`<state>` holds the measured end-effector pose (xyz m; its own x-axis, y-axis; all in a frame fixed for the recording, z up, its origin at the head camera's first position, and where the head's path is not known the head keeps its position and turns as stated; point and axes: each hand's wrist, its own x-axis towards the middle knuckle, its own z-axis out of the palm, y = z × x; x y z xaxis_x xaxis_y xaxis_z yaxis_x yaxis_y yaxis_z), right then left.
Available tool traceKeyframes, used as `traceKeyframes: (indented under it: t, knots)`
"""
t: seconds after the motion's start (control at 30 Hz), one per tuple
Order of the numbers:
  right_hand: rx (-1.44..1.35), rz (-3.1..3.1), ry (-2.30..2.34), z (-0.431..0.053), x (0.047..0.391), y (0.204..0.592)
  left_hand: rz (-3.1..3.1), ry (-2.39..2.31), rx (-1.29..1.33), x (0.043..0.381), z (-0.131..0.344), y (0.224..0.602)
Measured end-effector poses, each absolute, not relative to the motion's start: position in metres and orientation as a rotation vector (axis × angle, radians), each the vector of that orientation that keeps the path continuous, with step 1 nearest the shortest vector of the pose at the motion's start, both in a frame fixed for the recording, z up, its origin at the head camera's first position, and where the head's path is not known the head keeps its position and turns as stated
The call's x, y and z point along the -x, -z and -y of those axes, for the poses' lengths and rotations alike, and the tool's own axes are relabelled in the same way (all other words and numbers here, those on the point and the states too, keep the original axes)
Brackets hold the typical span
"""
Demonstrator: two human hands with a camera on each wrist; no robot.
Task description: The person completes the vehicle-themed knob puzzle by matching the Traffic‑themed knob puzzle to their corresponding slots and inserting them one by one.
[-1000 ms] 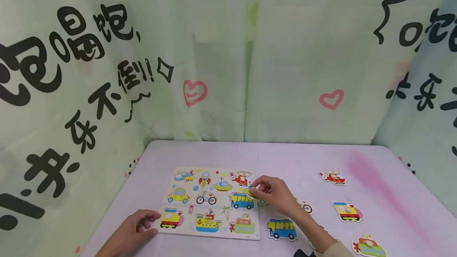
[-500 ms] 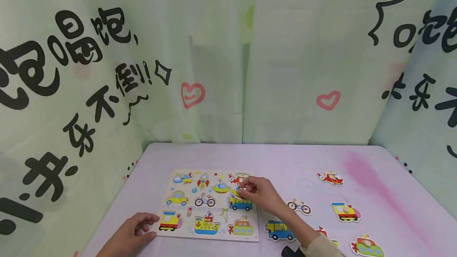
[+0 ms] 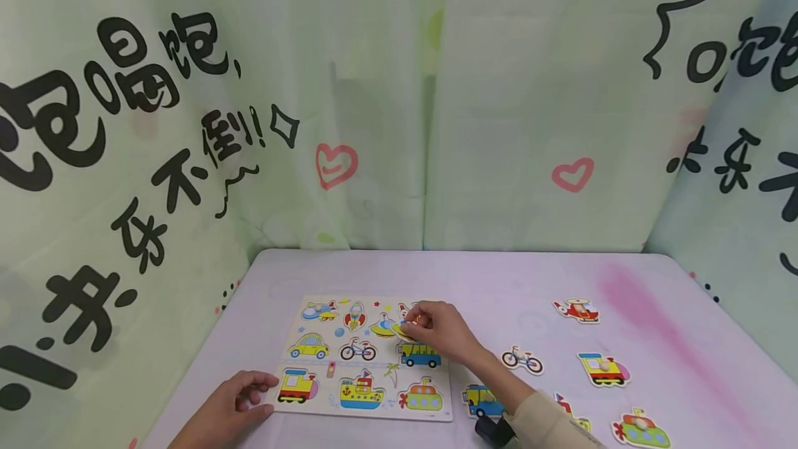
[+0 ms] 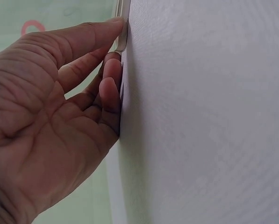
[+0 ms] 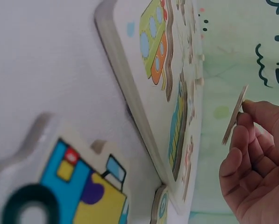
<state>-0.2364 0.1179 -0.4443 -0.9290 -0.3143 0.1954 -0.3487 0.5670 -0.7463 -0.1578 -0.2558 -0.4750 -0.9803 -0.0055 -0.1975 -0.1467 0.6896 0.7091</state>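
Observation:
My right hand (image 3: 445,331) pinches a flying saucer puzzle piece (image 3: 399,330) between thumb and fingertips. In the head view the piece overlaps the board's printed saucer; the right wrist view shows this thin wooden piece (image 5: 235,114) edge-on, raised over the board. The white puzzle board (image 3: 328,395), with pictures of vehicles, lies flat on the table. At its near left corner, my left hand (image 3: 227,404) holds the edge between thumb and index finger. Up close in the left wrist view, the thumb (image 4: 97,32) sits on the board edge and the other fingers curl loosely.
Right of the board lie a bus piece (image 3: 480,400), a bicycle piece (image 3: 522,360), a helicopter piece (image 3: 580,310), a train piece (image 3: 603,370) and a submarine piece (image 3: 642,429). The right sleeve (image 3: 548,425) partly covers another piece (image 3: 564,404). A printed curtain (image 3: 499,123) surrounds the table.
My right hand has carried the saucer piece leftward from the board's right edge, past the bus picture, to the printed saucer. The left hand stays at the board's corner.

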Motion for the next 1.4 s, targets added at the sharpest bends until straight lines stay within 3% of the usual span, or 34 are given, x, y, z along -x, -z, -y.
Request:
traceKeyframes:
  t: [1.4]
  knots:
    - [-0.629, 2.956, -0.872, -0.071, 0.268, 0.455, -2.676, -1.204, 0.124, 0.162, 0.259, 0.478]
